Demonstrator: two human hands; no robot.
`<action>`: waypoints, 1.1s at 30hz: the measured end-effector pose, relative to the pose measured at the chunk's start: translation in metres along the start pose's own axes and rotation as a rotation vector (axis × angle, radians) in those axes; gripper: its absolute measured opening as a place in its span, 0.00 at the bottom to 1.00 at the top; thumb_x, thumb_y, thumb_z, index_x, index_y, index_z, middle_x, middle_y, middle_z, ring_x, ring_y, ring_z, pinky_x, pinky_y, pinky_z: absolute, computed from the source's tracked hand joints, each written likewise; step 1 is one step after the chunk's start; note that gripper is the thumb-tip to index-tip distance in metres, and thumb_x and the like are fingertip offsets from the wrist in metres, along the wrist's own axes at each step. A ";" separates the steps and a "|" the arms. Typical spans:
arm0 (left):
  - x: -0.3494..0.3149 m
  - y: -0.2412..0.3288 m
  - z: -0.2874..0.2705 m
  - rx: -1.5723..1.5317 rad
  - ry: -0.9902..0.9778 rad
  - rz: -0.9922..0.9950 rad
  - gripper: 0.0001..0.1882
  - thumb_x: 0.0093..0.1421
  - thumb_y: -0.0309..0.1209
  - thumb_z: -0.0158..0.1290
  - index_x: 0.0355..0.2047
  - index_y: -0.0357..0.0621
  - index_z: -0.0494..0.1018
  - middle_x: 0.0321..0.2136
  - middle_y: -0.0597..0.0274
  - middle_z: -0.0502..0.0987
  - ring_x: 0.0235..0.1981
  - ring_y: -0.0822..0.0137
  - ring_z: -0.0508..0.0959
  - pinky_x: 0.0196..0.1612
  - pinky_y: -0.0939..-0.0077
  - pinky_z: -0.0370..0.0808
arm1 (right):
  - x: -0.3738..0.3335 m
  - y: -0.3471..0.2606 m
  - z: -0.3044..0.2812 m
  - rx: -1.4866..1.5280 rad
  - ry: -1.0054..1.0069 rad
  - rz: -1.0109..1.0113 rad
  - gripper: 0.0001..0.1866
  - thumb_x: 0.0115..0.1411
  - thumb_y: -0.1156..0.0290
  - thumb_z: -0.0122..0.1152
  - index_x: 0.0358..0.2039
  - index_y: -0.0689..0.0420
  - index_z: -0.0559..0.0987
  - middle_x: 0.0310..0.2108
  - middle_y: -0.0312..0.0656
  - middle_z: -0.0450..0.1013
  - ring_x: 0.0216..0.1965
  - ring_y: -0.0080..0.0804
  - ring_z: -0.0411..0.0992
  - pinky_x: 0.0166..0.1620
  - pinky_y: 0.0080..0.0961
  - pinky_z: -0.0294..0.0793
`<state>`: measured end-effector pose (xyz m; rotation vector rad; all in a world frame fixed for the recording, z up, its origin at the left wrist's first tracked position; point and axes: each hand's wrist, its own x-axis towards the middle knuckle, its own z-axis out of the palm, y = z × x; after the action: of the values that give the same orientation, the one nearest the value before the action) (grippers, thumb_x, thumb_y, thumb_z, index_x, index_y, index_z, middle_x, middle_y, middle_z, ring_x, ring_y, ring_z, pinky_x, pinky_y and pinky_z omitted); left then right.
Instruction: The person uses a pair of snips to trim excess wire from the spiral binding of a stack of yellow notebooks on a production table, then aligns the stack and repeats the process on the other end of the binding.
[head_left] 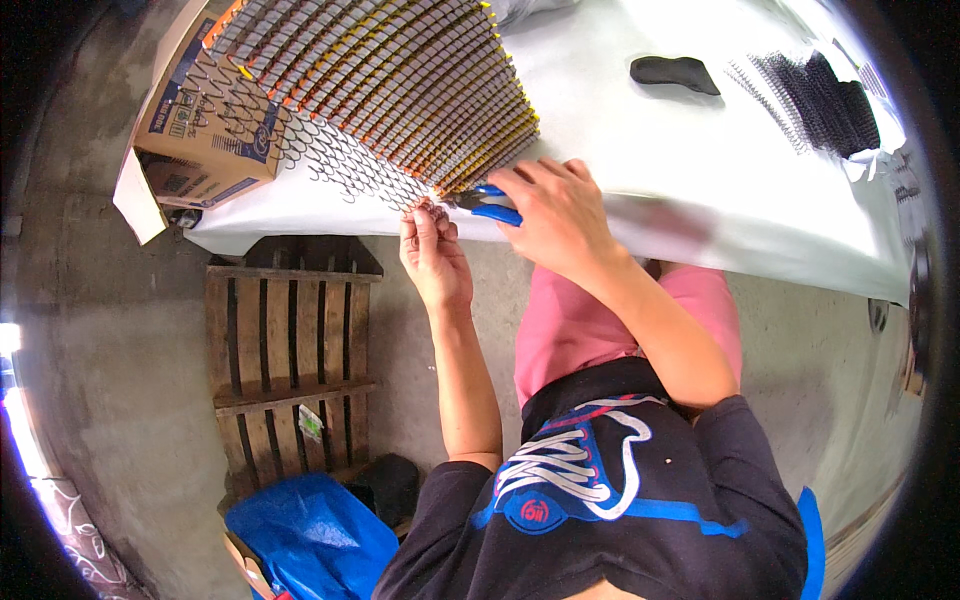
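A wire spring mesh [400, 90] with orange, yellow and dark strands lies across the table. Its bare wire loops [345, 165] hang out along the near left side. My left hand [437, 265] is closed in a pinch on the mesh's near corner, fingertips up. My right hand [555, 215] grips pliers [496, 213] with blue handles. Their dark jaws reach left to the same corner, close to my left fingertips. Whether the jaws are closed on a wire is too small to tell.
A cardboard box [205, 140] stands at the table's left end, under part of the mesh. On the white-covered table [610, 130] lie a dark flat piece [675, 74] and a bundle of black coils [825, 105]. Below are a wooden pallet [295, 350] and a blue sheet [310, 540].
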<state>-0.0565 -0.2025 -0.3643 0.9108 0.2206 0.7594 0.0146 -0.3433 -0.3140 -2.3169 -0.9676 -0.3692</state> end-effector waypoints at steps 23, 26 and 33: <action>0.012 0.011 0.027 0.281 0.107 0.259 0.08 0.62 0.31 0.52 0.35 0.38 0.71 0.28 0.65 0.74 0.25 0.79 0.68 0.28 0.87 0.67 | 0.009 -0.004 -0.003 0.040 -0.074 0.064 0.11 0.47 0.68 0.62 0.33 0.51 0.75 0.28 0.38 0.72 0.33 0.34 0.74 0.36 0.35 0.71; 0.009 0.018 0.022 0.330 0.092 0.238 0.11 0.62 0.32 0.53 0.38 0.36 0.72 0.29 0.65 0.73 0.26 0.79 0.67 0.31 0.86 0.65 | 0.007 -0.006 -0.015 -0.019 0.005 0.031 0.18 0.42 0.66 0.66 0.38 0.48 0.76 0.33 0.35 0.72 0.38 0.34 0.72 0.44 0.36 0.66; 0.008 0.018 0.022 0.386 0.094 0.229 0.12 0.63 0.34 0.52 0.38 0.36 0.73 0.28 0.67 0.72 0.26 0.79 0.66 0.32 0.85 0.64 | 0.014 -0.016 -0.013 -0.076 0.058 0.008 0.20 0.43 0.62 0.67 0.39 0.48 0.75 0.36 0.34 0.69 0.42 0.33 0.68 0.47 0.41 0.59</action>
<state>-0.0491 -0.2050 -0.3359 1.2819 0.3579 0.9932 0.0130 -0.3349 -0.2905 -2.3642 -0.9308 -0.4752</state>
